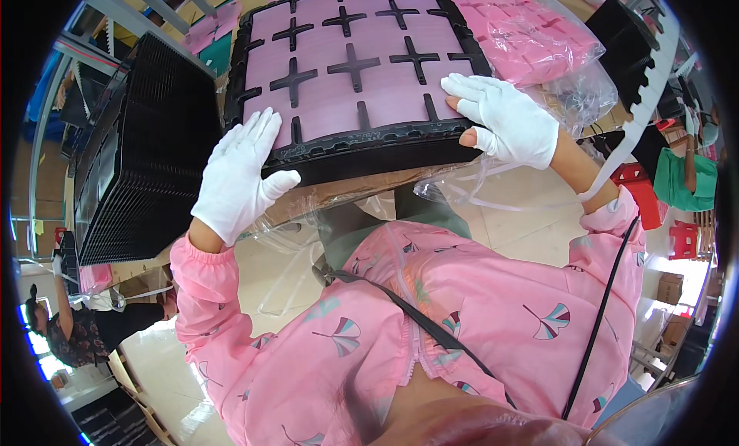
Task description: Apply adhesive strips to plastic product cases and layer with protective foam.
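Note:
In front of me lies a black plastic tray [346, 146] with a raised, notched rim. A pink sheet [323, 46] covers its inside, and black plus-shaped ridges [355, 67] show through slots in it. My left hand [240, 173], in a white glove, lies flat at the tray's near left corner, its thumb held apart. At the near right corner my right hand [508, 119] is stretched out over the rim and sheet edge. Its glove leaves the tips of the thumb and a finger bare. Neither hand grips anything.
A tall stack of black trays [150, 153] stands to the left. At the right lie pink sheets in clear plastic wrap [531, 38]. Loose clear film [462, 186] hangs off the table's near edge. A person [77, 330] is at far left, another in green [685, 177] at far right.

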`<state>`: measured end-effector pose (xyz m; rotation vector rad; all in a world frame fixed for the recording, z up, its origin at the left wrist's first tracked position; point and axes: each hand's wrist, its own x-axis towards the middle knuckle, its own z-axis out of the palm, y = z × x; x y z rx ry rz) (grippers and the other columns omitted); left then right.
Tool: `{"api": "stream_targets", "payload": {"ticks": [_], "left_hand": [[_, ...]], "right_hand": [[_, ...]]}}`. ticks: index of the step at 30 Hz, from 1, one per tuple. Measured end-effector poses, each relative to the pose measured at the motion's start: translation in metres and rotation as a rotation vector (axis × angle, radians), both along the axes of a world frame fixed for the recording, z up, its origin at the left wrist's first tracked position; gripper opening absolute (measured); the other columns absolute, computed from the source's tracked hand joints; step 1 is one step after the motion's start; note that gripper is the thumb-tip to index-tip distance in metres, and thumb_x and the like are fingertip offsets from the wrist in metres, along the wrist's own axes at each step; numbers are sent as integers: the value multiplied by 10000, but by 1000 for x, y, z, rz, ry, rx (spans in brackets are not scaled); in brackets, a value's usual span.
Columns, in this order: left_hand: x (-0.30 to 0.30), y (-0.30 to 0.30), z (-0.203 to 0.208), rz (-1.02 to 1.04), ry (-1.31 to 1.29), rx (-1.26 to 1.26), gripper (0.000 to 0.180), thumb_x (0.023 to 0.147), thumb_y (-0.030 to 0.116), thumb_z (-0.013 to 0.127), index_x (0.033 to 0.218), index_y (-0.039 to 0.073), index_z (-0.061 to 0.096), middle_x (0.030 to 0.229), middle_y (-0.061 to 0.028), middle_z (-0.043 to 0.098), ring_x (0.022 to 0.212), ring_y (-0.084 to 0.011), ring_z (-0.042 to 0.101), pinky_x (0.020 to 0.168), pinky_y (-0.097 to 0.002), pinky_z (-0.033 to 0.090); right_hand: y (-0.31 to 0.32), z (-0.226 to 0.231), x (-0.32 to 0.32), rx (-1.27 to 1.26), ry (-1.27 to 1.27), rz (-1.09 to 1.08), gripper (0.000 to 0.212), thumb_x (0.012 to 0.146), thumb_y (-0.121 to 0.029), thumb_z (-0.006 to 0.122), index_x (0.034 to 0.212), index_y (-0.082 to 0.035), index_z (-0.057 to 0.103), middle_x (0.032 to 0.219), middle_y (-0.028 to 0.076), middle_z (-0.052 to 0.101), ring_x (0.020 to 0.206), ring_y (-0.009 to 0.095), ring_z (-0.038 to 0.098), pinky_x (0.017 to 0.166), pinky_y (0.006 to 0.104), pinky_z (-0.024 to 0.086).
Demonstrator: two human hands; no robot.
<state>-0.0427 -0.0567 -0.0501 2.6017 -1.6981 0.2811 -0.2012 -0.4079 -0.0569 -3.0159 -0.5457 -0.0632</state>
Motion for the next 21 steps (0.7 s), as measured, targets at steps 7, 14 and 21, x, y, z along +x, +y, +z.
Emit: {"api": "stream_targets", "payload": {"ticks": [7,14,21], "left_hand": [[19,-9,-6,-30,18,-135,795,825,652,422,1285,5,454,1327,-211,455,1237,-354,422,1045,-421,312],[-3,2,-1,35,13,9,856,814,668,424,1312,-27,401,1329,-217,444,1249,-370,408,1061,-428,298],[-2,1,4,51,50,-6,841,815,650,442,1303,-34,408,1321,-224,452,1248,-368,411,1052,-433,308]], "right_hand": [[9,-12,20,45,-208,63,508,889,-385,491,1168,39,522,1304,230,459,1215,374,430,1030,436,325],[12,9,1,62,-60,129,509,888,-381,478,1134,63,514,1282,244,466,1210,402,423,1022,445,327],[12,5,6,94,-73,114,509,840,-380,509,1089,63,531,1262,243,481,1196,408,433,1006,441,343]]}}
